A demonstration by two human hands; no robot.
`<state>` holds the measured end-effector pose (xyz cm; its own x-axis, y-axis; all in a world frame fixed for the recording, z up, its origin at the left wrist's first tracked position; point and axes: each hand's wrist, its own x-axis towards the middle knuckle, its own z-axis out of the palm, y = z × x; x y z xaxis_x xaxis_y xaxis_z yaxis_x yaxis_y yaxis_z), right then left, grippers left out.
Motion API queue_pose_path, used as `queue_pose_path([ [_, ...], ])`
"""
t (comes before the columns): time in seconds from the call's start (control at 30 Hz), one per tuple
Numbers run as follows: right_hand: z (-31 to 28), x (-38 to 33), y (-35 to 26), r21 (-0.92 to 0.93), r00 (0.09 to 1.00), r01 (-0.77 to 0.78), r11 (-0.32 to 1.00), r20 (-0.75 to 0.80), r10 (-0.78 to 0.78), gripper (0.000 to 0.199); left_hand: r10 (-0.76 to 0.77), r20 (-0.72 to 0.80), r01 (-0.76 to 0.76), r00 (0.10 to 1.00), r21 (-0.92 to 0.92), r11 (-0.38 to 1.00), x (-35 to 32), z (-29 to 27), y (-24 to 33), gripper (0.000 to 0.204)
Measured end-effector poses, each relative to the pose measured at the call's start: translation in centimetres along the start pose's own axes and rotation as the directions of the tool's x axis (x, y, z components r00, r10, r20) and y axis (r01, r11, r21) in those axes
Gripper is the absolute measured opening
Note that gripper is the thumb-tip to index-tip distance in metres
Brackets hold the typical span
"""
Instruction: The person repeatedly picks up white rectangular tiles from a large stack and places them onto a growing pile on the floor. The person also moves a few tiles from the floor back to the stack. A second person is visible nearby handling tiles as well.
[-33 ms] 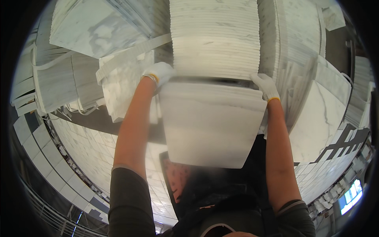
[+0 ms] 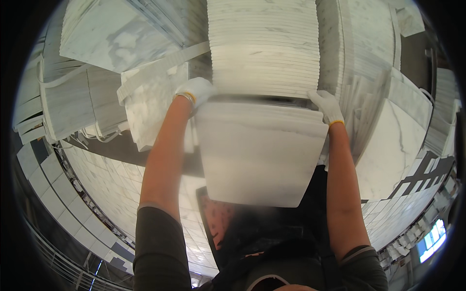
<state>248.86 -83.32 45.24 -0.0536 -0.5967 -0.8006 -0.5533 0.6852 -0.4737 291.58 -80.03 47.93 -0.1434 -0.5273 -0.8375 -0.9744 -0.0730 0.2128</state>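
Note:
A few white marble tiles (image 2: 262, 155) lean toward me in front of my body, their large smooth face turned to me. Behind them stands a long row of upright marble tiles (image 2: 264, 53), with a dark narrow gap between. At the upper left corner of the front tiles is my left hand (image 2: 195, 88), in a white knit glove, closed around their edge with its fingertips hidden. My right hand (image 2: 327, 106), gloved alike, grips the opposite upper corner, its fingers reaching into the gap.
Marble slabs (image 2: 109, 39) stand stacked at the far left, near a broken white block (image 2: 153, 99). To the right lean narrow strips (image 2: 361, 104) and a veined slab (image 2: 395, 140). Pale tiles (image 2: 104, 174) cover the floor. An orange-red panel (image 2: 218, 220) sits below the front tiles.

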Motion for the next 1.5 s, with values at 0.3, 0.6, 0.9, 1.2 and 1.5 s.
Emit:
queue_pose_path([
  [0.3,1.9,-0.5,2.5,0.227,0.991,0.097,0.969,-0.117,-0.072,0.058,0.020,-0.067,-0.025,0.998,-0.068,0.997,-3.3,-1.3,2.4,0.031],
  [0.6,3.3,-0.1,3.6,0.347,0.997,0.023,0.938,-0.079,0.005,0.063,0.056,0.052,-0.054,0.997,-0.040,0.998,-3.1,-0.9,1.5,0.022],
  [0.9,2.6,-0.3,4.3,0.469,0.993,0.040,0.882,0.083,-0.089,0.056,0.383,0.218,-0.438,0.898,0.357,0.825,-0.2,0.1,-0.6,0.024],
  [1.2,2.0,-1.1,3.1,0.170,0.996,0.083,0.982,-0.056,-0.075,0.046,-0.048,0.303,-0.060,0.952,0.336,0.940,0.5,-1.3,2.2,0.024],
  [1.5,-1.4,-2.1,-3.4,-0.645,0.968,0.229,0.729,0.229,-0.101,0.041,0.076,0.321,-0.266,0.944,0.606,0.750,1.7,-3.0,5.6,0.029],
])
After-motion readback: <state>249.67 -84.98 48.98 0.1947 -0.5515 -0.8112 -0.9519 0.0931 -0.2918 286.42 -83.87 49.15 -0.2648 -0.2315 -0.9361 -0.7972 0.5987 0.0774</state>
